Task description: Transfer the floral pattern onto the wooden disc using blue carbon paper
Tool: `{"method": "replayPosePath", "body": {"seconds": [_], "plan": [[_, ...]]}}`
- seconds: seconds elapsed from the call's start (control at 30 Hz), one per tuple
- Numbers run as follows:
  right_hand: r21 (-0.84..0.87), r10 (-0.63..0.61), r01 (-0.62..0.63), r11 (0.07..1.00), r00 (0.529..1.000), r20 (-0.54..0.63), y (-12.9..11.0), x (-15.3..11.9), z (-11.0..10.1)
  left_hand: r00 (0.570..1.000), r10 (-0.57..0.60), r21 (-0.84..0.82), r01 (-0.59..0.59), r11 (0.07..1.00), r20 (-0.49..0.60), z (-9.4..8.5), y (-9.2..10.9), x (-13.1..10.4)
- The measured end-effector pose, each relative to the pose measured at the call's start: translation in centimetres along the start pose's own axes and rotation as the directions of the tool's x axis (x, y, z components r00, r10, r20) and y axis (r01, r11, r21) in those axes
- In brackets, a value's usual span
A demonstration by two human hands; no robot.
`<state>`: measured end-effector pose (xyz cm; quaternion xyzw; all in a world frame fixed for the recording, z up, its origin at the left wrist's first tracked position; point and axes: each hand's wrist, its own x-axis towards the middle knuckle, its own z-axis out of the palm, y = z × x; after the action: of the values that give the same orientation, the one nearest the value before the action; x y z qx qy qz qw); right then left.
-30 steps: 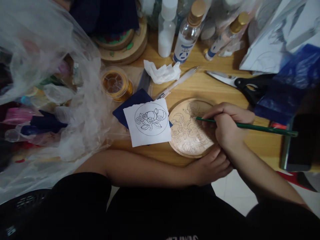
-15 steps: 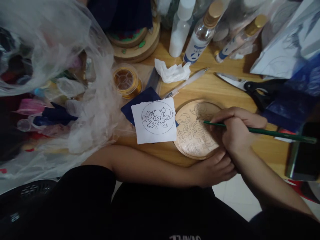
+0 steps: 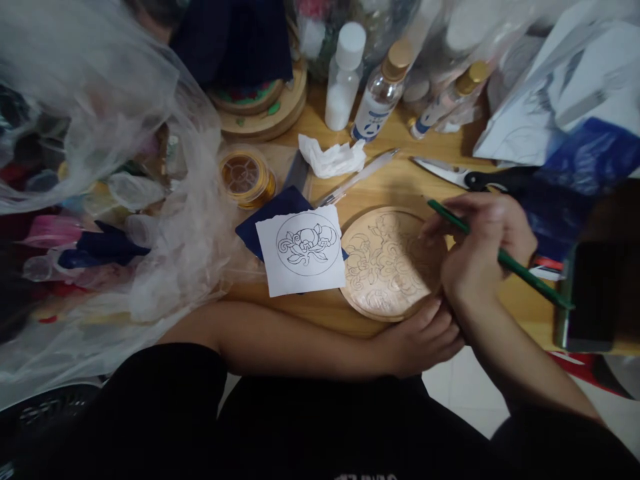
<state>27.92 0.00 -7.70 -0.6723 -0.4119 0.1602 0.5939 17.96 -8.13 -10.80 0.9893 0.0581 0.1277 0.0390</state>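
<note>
Between the fingers of my right hand [image 3: 487,240] is a green pencil [image 3: 530,277]. Its tip points up and left, lifted off a round wooden board [image 3: 383,310]. Flower and leaf outlines in fine line cover the board's pale face, and my right hand shades and hides its right part. My left hand [image 3: 423,340] is closed at the board's lower right rim, thumb along the edge, some fingertips hidden under my right wrist. Left of the board lies a torn white paper [image 3: 305,283] with a flower drawing inside a circle, on top of a dark blue square [image 3: 250,230].
Behind the board lie a pen [image 3: 363,177], crumpled tissue [image 3: 333,157] and scissors [image 3: 445,173]. A spool of golden wire [image 3: 247,177] sits left of them. Several bottles [image 3: 373,110] stand at the back. A plastic bag [image 3: 190,233] fills the left side; a phone [image 3: 590,293] lies right.
My right hand has turned and raised the pencil, so its tip has left the board's drawn surface. My left hand stays at the rim. The whole view has shifted slightly.
</note>
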Motion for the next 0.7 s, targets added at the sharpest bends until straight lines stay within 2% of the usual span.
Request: {"method": "replayPosePath", "body": {"seconds": [0.13,0.27,0.33,0.37,0.43,0.47,0.5,0.57,0.63,0.7], "plan": [[-0.065,-0.062,0.060,0.996,0.998,-0.031,0.5,1.4,-0.9,0.998,-0.030,0.036,0.032,0.999,-0.058,-0.1,0.0,-0.1],[-0.106,-0.151,0.138,0.985,0.980,-0.128,0.3,2.6,-2.1,1.000,-0.024,0.080,0.023,0.997,0.007,-0.4,0.0,0.0],[-0.133,-0.149,0.127,0.983,0.975,-0.168,-0.1,3.0,-2.7,0.999,-0.031,0.079,0.029,0.996,0.017,-0.5,0.1,0.0],[-0.159,-0.139,0.115,0.981,0.979,-0.150,-0.2,3.0,-3.0,0.999,-0.030,0.075,0.029,0.997,0.017,-0.6,0.0,-0.1],[-0.274,-0.130,0.119,0.954,0.991,-0.023,-0.4,3.0,-3.8,1.000,-0.017,0.071,0.016,0.997,0.006,-0.7,0.0,-0.2],[-0.364,-0.128,0.152,0.919,0.988,0.091,-0.4,2.9,-4.2,1.000,-0.002,0.073,0.002,0.997,0.001,-0.8,-0.1,-0.3],[-0.452,-0.116,0.206,0.868,0.969,0.218,-0.3,2.8,-4.6,1.000,0.013,0.079,-0.013,0.997,-0.007,-0.8,-0.2,-0.3],[-0.557,-0.088,0.338,0.759,0.900,0.426,0.1,2.6,-5.2,0.999,0.038,0.099,-0.034,0.994,-0.036,-1.0,-0.3,-0.5],[-0.565,-0.079,0.439,0.698,0.832,0.549,0.7,2.5,-5.6,0.997,0.049,0.123,-0.042,0.992,-0.054,-1.2,-0.4,-0.6],[-0.551,-0.102,0.504,0.665,0.792,0.602,1.1,2.6,-5.6,0.997,0.047,0.140,-0.039,0.989,-0.055,-1.2,-0.4,-0.7]]}}
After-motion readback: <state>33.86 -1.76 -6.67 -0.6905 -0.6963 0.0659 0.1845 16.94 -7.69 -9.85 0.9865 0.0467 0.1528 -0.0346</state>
